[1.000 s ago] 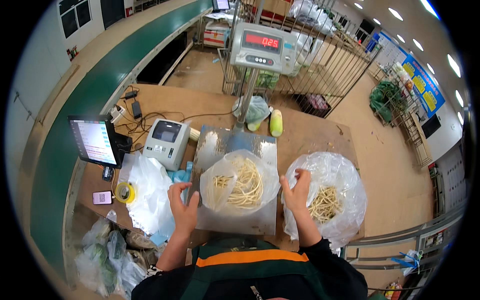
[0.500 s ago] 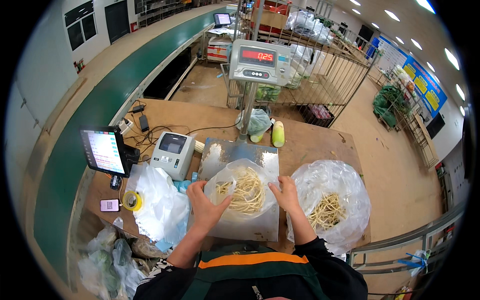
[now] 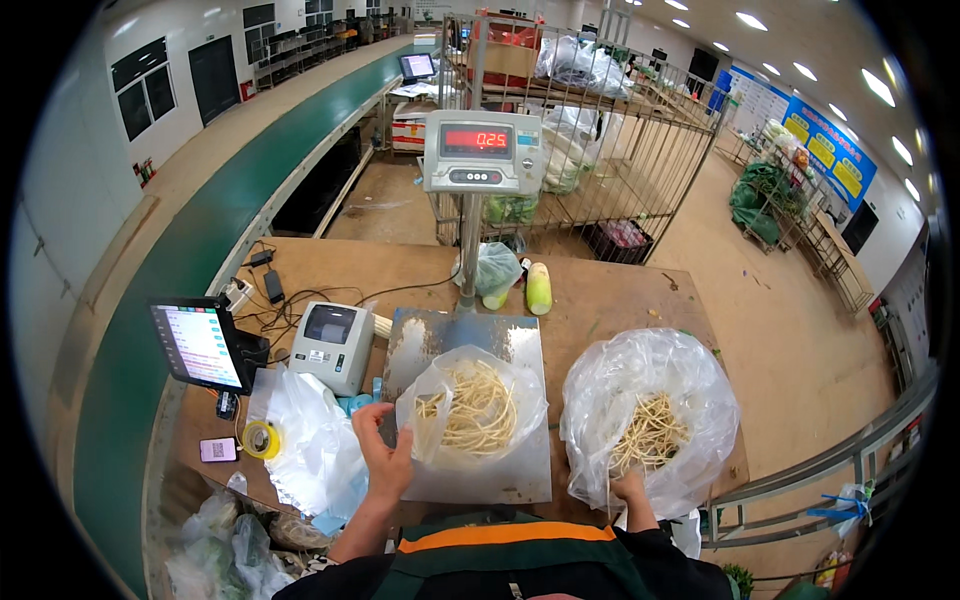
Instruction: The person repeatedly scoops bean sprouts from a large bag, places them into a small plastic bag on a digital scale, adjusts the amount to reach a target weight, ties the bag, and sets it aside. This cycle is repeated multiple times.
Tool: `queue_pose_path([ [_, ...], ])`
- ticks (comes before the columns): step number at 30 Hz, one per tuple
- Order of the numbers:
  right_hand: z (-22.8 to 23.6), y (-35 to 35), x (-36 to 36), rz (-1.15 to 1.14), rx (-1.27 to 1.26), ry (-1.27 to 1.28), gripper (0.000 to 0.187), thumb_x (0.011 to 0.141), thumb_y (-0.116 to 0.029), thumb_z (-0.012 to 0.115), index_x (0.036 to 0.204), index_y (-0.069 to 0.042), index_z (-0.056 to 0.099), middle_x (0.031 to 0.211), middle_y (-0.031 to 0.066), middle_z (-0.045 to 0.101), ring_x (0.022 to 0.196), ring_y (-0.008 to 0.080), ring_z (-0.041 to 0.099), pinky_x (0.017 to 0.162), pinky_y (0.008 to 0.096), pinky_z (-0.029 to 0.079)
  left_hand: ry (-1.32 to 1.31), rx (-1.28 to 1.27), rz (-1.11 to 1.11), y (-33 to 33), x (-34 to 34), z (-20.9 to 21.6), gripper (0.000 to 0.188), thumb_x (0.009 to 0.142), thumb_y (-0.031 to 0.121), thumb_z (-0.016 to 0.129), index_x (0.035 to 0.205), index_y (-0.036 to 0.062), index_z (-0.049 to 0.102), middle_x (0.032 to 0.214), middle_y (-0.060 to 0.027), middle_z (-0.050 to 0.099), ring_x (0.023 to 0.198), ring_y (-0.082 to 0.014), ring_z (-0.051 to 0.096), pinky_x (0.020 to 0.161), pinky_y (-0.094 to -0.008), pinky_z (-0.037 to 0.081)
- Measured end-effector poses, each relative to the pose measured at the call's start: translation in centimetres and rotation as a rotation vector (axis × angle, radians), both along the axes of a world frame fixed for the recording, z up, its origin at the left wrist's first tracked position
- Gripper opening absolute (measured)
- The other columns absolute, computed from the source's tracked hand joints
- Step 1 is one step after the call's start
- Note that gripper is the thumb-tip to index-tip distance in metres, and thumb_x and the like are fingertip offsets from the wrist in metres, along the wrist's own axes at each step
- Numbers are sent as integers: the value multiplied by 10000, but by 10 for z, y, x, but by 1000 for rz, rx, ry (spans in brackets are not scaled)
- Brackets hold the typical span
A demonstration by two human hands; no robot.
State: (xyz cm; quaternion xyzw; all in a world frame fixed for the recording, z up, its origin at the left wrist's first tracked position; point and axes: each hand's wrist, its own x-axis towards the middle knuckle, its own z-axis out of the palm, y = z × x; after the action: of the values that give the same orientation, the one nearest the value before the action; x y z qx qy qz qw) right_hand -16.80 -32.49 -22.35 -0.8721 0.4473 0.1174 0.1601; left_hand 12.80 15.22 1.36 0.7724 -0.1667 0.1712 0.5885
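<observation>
A clear plastic bag (image 3: 530, 410), open at the top and holding thin, pale, root-like stalks (image 3: 475, 405), sits on the metal plate of the weighing scale (image 3: 515, 485). My left hand (image 3: 385, 455) is at that bag's left side, thumb and fingers apart, with nothing seen in it. To the right stands a larger clear bag (image 3: 600, 380) with more of the same stalks (image 3: 648, 432). My right hand (image 3: 630, 487) reaches in at its near edge; the fingertips are hidden by the plastic and stalks. Behind the plate, the scale's display (image 3: 484, 152) is lit with red digits.
On the table's left are a monitor (image 3: 200, 343), a label printer (image 3: 332, 347), white plastic bags (image 3: 308, 430), yellow tape (image 3: 261, 439) and a phone (image 3: 218, 449). A pale green vegetable (image 3: 539, 288) lies behind the scale. A wire cage cart (image 3: 640, 180) stands beyond the table.
My right hand has left the bag on the scale and moved right and nearer, to the larger bag. My left hand has drawn slightly back from the scale bag. The view has shifted.
</observation>
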Motion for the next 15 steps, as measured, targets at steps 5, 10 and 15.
queue_pose_path([
  [5, 13, -5, 25, -253, 16, -336, 487, 798, -289, 661, 1070, 115, 675, 1120, 371, 652, 1083, 484, 644, 938, 503, 522, -11, 11, -31, -1, 0, 5, 327, 831, 60, 666, 1131, 3, 550, 1124, -146, 513, 1073, -298, 496, 979, -380, 401],
  [10, 9, -48, 34, -284, 168, -173, 682, 792, -418, 679, 1228, 102, 612, 1143, 375, 644, 1165, 478, 611, 1013, 483, 484, 32, -67, -60, -9, -1, 0, 289, 827, 50, 662, 1094, 5, 562, 1101, -147, 529, 1068, -300, 509, 980, -381, 405],
  [15, 34, 16, 80, -146, -62, -33, 493, 836, -413, 678, 1061, 23, 733, 1095, 291, 702, 1082, 458, 659, 943, 480, 526, 6, -18, 12, 6, -4, 2, 260, 818, 49, 660, 1062, 6, 577, 1075, -146, 547, 1059, -306, 525, 979, -389, 410],
])
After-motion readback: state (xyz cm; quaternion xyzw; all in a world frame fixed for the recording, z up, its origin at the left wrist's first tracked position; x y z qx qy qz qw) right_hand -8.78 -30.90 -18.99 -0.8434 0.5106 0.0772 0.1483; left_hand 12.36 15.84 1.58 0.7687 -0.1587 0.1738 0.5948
